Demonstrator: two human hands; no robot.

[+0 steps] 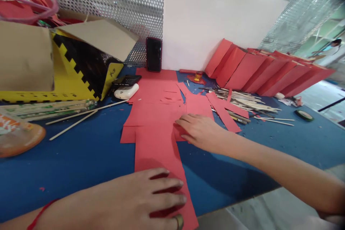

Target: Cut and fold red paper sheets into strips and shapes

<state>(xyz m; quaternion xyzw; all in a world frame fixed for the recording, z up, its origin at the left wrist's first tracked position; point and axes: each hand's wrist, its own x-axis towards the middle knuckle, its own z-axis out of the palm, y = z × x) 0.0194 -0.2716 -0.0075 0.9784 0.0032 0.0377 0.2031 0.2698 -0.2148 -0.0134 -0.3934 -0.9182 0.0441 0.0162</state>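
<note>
Red paper (159,143) beside wooden sticks (242,101)

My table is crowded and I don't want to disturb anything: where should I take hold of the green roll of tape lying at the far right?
Pinch the rim of the green roll of tape from above with your fingers, coming from the near side. It lies flat, so its raised edge is the easiest part to grip, and the blue tabletop on that side is open, while thin wooden sticks lie to its left.

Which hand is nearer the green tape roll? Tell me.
Right. The right hand rests on red paper, left of the green tape roll; the left hand lies farther away.
</note>
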